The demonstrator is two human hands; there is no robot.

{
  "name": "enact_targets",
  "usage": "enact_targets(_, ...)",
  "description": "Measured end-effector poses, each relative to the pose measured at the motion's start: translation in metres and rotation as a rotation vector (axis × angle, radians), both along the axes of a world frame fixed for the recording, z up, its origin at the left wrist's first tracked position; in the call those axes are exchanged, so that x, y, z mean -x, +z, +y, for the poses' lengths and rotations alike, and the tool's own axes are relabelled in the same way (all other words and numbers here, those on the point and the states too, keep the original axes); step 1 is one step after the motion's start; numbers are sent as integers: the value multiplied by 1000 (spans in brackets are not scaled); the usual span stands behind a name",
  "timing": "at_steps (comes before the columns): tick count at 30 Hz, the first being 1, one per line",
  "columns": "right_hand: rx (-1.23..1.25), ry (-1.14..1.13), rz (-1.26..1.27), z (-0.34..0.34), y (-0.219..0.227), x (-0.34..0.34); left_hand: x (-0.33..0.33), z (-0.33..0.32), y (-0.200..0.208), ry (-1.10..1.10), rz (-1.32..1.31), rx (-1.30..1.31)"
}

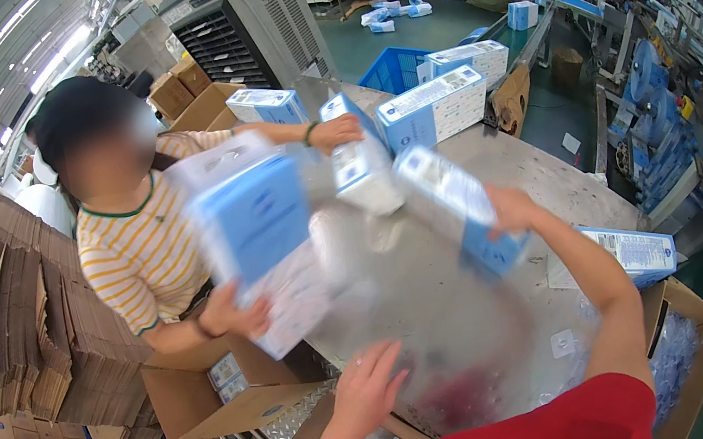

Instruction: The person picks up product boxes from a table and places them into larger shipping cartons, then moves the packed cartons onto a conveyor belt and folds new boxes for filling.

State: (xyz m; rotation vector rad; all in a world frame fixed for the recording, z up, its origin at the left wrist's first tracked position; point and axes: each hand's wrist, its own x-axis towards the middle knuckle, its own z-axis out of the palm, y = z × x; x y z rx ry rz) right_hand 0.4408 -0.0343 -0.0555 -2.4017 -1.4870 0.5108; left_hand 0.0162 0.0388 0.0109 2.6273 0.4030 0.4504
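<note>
R hand [510, 212] clamped on box [460, 205], blurred, above table [551, 175] | box long axis runs up-left from grip | L hand [367, 388] fingers spread, empty, at near table edge | R nearer box | co-worker's hands grip other boxes [254, 227]

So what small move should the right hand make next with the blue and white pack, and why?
Probably lower the blue and white pack flat onto the metal table. The right hand holds it tilted above the surface, while the left hand rests open on the near edge.
</note>
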Motion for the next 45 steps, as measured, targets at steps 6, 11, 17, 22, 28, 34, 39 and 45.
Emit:
enact_targets(6,-22,620,324,-33,30,108,-78,-9,-18,-107,336,-294)
enact_targets(11,-424,327,-347,121,5,21,-66,-28,-38,-41,561,-99)
enact_targets(17,-132,-89,-618,206,-9,-68,-58,-24,-45,-75,412,-118)
enact_targets(22,-57,131,-553,207,8,-28,-49,-22,-52,-41,307,-66)
enact_targets(28,-39,221,-459,151,25,28,1,-3,4,142,72,-68)
enact_targets(34,-62,292,-425,87,4,114,133,-27,100,416,-485,758)
enact_targets(39,-63,319,-488,33,20,183,237,-43,33,507,-60,483)
enact_targets(45,-136,310,-290,37,30,198,257,-65,-105,668,296,275)
